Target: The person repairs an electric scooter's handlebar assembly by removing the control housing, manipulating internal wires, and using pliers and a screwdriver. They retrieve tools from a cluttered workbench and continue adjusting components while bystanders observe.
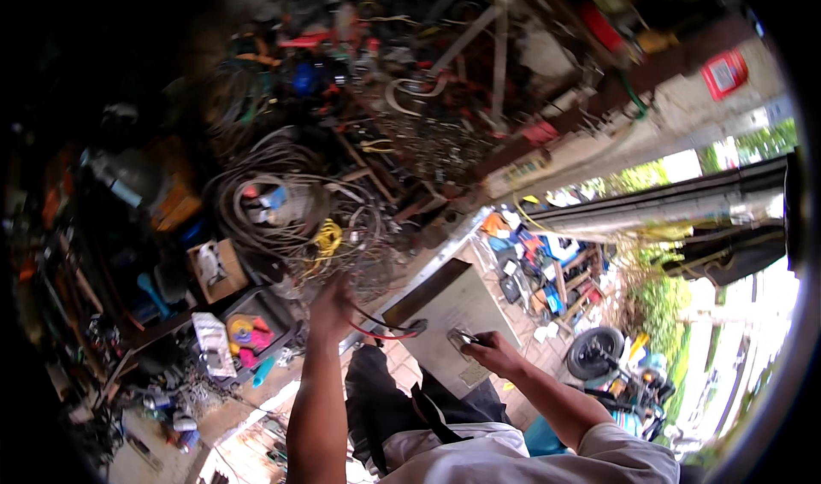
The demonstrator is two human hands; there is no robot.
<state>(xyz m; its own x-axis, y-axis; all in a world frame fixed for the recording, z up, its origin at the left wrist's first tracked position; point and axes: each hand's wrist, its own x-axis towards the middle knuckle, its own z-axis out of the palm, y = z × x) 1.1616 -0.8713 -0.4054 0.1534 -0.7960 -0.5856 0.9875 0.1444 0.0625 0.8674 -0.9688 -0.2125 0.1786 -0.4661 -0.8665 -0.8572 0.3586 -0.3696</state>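
My left hand [332, 303] is stretched forward beside the coiled cables, blurred, with its fingers closed around a red and black cable [380, 328]. That cable curves rightward from the hand to a dark end lying over a flat, pale metal panel [462, 300]. The panel is tilted in front of my legs, with a dark strip along its far edge. My right hand [494, 353] is closed on a small dark-handled tool with a silvery end [462, 339], held against or just above the panel; its exact kind is unclear.
Large coils of grey cable [274, 189] and a yellow wire bundle [327, 238] lie beyond my left hand. A dark tray [269, 321] with coloured discs sits left. Tangled scrap [428, 142] fills the far side. A wheel [594, 353] stands at the right, near a loaded rack [573, 283].
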